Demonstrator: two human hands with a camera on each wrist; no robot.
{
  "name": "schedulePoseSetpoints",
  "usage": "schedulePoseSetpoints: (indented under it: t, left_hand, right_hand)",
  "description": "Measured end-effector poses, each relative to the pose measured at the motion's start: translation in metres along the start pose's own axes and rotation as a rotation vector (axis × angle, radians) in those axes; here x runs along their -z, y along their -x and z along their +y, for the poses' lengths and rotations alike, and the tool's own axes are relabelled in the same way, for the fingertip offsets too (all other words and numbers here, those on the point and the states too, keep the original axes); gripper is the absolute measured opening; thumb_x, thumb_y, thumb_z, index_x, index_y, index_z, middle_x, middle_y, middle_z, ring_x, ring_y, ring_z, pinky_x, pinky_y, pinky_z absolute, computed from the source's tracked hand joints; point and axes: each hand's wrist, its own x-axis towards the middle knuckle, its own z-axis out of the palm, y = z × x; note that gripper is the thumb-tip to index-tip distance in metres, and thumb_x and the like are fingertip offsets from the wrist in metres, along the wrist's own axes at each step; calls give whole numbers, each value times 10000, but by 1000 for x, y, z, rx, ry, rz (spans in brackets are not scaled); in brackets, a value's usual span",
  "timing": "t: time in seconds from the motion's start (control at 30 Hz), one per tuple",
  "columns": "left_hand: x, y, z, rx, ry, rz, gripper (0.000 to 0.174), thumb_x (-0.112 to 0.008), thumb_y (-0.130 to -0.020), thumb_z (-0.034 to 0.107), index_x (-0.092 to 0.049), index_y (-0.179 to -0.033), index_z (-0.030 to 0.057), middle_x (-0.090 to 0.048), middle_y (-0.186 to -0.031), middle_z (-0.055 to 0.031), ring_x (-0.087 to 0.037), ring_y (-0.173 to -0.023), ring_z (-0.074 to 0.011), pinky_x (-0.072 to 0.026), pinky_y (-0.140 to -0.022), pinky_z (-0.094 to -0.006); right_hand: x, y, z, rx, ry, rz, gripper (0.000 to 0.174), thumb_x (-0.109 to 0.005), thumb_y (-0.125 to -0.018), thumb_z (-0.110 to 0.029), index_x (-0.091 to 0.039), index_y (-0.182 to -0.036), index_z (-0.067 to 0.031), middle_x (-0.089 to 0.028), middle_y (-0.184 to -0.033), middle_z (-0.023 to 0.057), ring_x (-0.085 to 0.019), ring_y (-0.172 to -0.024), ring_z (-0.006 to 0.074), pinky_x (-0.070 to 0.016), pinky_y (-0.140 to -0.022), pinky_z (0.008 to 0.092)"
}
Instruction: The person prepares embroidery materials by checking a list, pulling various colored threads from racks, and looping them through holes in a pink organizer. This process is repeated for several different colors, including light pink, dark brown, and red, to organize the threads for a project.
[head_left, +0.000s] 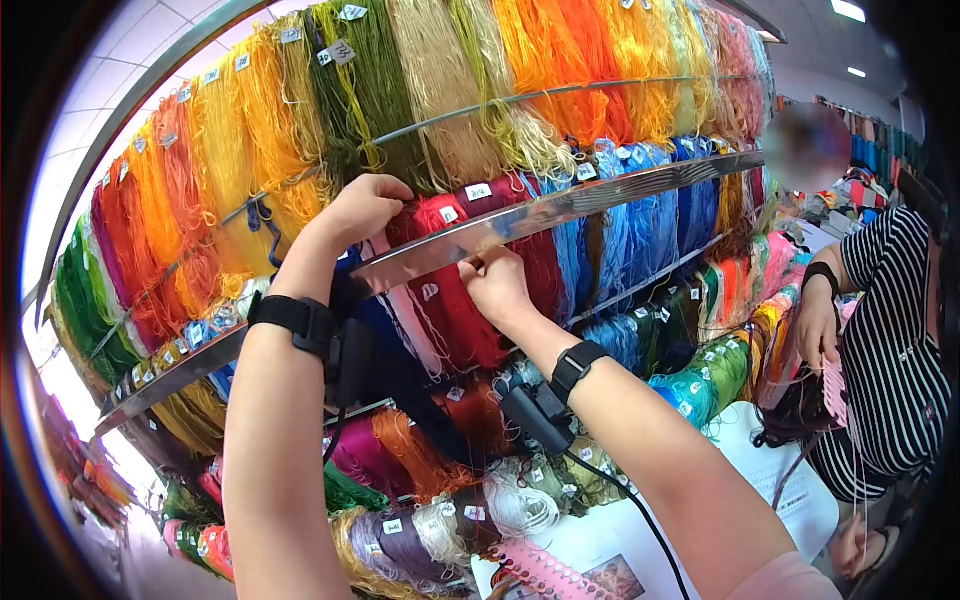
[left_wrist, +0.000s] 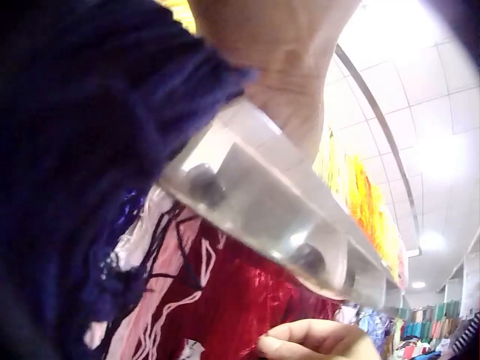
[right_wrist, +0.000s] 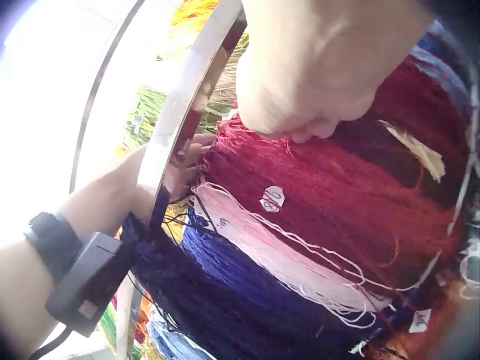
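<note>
A bright red thread skein (head_left: 470, 305) hangs below a shiny metal rail (head_left: 440, 250), among darker red skeins. My right hand (head_left: 497, 283) is under the rail with fingers curled, pinching red strands near the skein's upper part. My left hand (head_left: 368, 205) bends over the rail from above. Its fingers (right_wrist: 193, 161) reach the upper ends of the red threads in the right wrist view; the rail partly covers them, and I cannot tell whether they grip. Pale pink skeins (right_wrist: 262, 247) and a navy bundle (right_wrist: 225, 307) hang beside the red ones.
Rows of yellow, orange and green skeins (head_left: 230, 130) hang above the rail, blue ones (head_left: 640, 210) to the right. Lower down lie more labelled skeins and a pink perforated strip (head_left: 550, 570). At right, a person in a striped shirt (head_left: 890, 350) holds dark threads.
</note>
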Motion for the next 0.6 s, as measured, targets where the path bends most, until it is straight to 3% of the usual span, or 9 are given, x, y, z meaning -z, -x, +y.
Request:
schedulePoseSetpoints:
  t: [0.17,0.27,0.3,0.33,0.4,0.43,0.47,0.53,0.6]
  left_hand:
    - [8,32,13,-77,-83,199,258,-525,-702,122,-622,-915,15,-618,-864,-168,-593,-844,-256,-450,-765,-318]
    - [12,74,31,-62,-243,414,214,-528,-757,99,-593,-929,-12,-590,-803,-42,-552,-769,-125,-438,-712,-258]
    - [10,83,21,-270,-351,602,189,-531,-771,98,-590,-912,-14,-583,-760,-24,-546,-727,-99,-440,-659,-237]
    - [8,98,23,-281,-263,614,176,-530,-778,92,-592,-909,-7,-577,-747,-17,-539,-710,-84,-434,-635,-224]
    - [0,138,39,-299,-84,636,151,-527,-790,80,-595,-904,7,-564,-722,-2,-527,-678,-55,-421,-588,-198]
    - [-11,161,51,-198,236,503,140,-517,-790,54,-597,-897,13,-567,-733,-13,-521,-660,-61,-416,-560,-201]
    - [-27,184,63,-90,549,356,137,-506,-789,28,-599,-890,19,-570,-743,-23,-515,-643,-66,-410,-533,-205]
    - [-66,220,79,73,758,174,130,-508,-808,26,-583,-914,18,-574,-764,8,-495,-657,-27,-392,-512,-176]
    - [-107,255,89,215,695,84,188,-537,-774,1,-584,-953,35,-593,-861,-32,-521,-665,-31,-411,-552,-175]
  right_hand:
    - [-12,-6,11,25,54,69,115,-620,-643,-106,-599,-701,-9,-576,-657,185,-586,-612,294,-461,-580,332]
    - [3,2,4,-27,-164,106,95,-600,-667,-101,-622,-674,-9,-602,-630,142,-606,-593,214,-468,-589,304]
    - [8,6,2,-45,-238,103,95,-588,-670,-92,-624,-666,-4,-602,-612,130,-606,-593,182,-468,-582,297]
    - [5,5,19,-38,-347,56,82,-571,-682,-73,-617,-687,-6,-599,-609,112,-581,-553,170,-458,-533,281]
    - [31,21,1,-340,-814,-65,53,-539,-717,-40,-587,-730,-22,-587,-653,92,-537,-510,148,-429,-476,255]
    - [42,33,-10,-399,-1105,-75,34,-507,-755,-25,-534,-757,-46,-551,-683,68,-488,-484,116,-395,-443,223]
    - [54,48,-18,-439,-1168,-121,30,-502,-763,-30,-523,-750,-46,-546,-684,65,-486,-486,113,-392,-445,220]
    - [80,81,-24,-527,-1293,-220,44,-493,-780,-39,-503,-737,-46,-536,-686,58,-481,-490,107,-386,-448,213]
    - [110,111,-21,-392,-899,-347,79,-502,-797,-75,-491,-719,-62,-500,-607,8,-477,-499,95,-365,-450,209]
